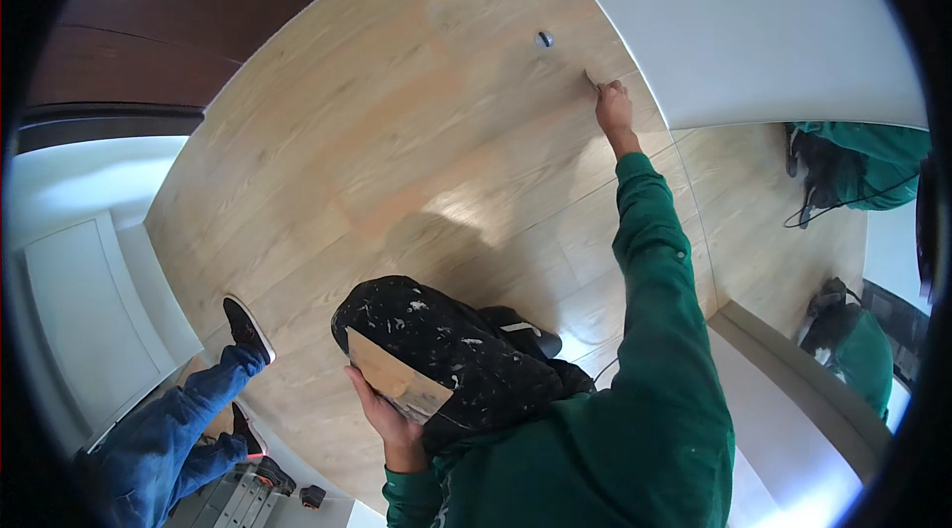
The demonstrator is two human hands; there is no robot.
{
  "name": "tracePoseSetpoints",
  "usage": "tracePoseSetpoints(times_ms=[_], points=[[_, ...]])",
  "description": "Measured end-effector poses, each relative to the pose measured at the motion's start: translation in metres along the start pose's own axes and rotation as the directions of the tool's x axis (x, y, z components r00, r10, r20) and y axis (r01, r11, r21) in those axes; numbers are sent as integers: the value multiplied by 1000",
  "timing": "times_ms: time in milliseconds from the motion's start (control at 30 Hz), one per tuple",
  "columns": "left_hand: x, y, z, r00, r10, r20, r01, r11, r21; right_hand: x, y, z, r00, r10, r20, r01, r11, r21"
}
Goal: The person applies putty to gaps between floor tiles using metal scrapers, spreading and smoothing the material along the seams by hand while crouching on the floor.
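Note:
My right hand (pixel 614 108) reaches far forward over the wood-look floor (pixel 387 131), close to the foot of the white wall. Its fingers are closed on a small, thin, flat tool (pixel 592 83), whose tip is at the floor; its exact kind is too small to make out. A round metal doorstop (pixel 543 39) stands on the floor beyond it. Down by my paint-spotted black trousers (pixel 446 340), my left hand (pixel 382 414) grips a flat tan board (pixel 392 369) with greyish smears along its lower part. Some of the left fingers are hidden beneath the board.
Another person's legs in jeans (pixel 198 404) and dark shoes are at lower left, beside a metal ladder (pixel 243 506). A white wall (pixel 754 22) borders the far right. Green-clothed shapes (pixel 888 166), possibly reflections, show at right near a black cable. A dark brown panel (pixel 178 12) stands upper left.

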State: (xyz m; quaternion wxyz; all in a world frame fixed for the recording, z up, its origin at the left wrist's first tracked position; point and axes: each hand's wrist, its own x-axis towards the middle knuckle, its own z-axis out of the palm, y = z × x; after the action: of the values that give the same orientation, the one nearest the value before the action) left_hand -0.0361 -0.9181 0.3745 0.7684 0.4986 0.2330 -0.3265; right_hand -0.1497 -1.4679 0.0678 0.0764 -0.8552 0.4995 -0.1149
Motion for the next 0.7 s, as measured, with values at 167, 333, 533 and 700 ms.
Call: tracePoseSetpoints(times_ms=[167,333,533,700], points=[[1,-1,1,999,19,-35,-18,999,28,-42,-31,7,997,-71,-8,70,991,-116],[4,-2,-2,1000,-8,8,8,1000,27,-2,1,-16,994,46,96,-39,997,-72],[5,-5,0,1000,7,11,-7,1000,14,-24,-41,5,974,175,146,-154,977,-150],[9,-6,-10,998,-17,54,19,999,-33,-97,-135,28,988,35,152,-27,998,-49]])
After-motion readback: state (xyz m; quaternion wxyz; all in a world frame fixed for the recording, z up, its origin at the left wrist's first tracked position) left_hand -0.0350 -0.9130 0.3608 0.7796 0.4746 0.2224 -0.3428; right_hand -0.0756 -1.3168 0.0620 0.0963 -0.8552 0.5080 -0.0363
